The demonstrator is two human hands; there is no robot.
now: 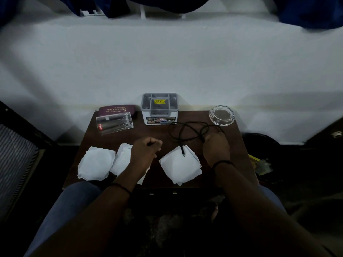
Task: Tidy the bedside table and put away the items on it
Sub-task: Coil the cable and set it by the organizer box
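A small dark wooden bedside table [154, 134] stands against a white wall. A black cable [187, 129] lies looped on it, one plug end resting on a white paper [181, 165]. My right hand [216, 147] is closed on the cable near the loops. My left hand [146, 148] is fisted over the table's middle, pinching what looks like a thin dark piece of the cable. Two more white papers [96, 165] [121, 158] lie at the front left. At the back are a maroon spectacle case [117, 109], a clear pen pack [115, 123], a grey organiser box [160, 108] and a glass ashtray [222, 115].
A dark striped surface [16, 160] sits to the left of the table. On the floor at the right lie a dark round object [259, 140] and some yellow-green wrappers [259, 164]. My knees are under the table's front edge.
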